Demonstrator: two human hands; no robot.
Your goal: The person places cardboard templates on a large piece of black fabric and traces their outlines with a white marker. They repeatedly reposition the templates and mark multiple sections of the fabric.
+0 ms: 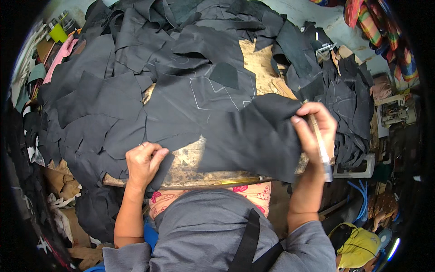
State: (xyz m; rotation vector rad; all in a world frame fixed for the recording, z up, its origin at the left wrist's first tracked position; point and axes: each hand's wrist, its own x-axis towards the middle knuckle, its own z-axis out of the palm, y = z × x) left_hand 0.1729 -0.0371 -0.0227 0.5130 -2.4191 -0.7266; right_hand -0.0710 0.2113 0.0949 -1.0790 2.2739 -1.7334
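Note:
My right hand (319, 129) is closed, pinching the edge of a loose black leather sheet (267, 136) that is lifted off the table and smeared by motion. A slim, pale, long-handled tool (321, 147) lies across the same palm, its lower end blurred, so its kind is unclear. Near the table's front edge my left hand (146, 164) is closed on a narrow black leather scrap (162, 170) that hangs below its fingers. Between the hands lies a wide black leather piece (217, 93) with white drawn lines, and a small dark scrap (224, 75) rests on it.
Many overlapping black leather pieces (90, 99) cover the worn wooden table (256, 61), with a pile (349, 113) at its right end. Tan pattern pieces (283, 88) lie beside the bare wood. Blue cords (362, 199) and something yellow (360, 245) are at lower right.

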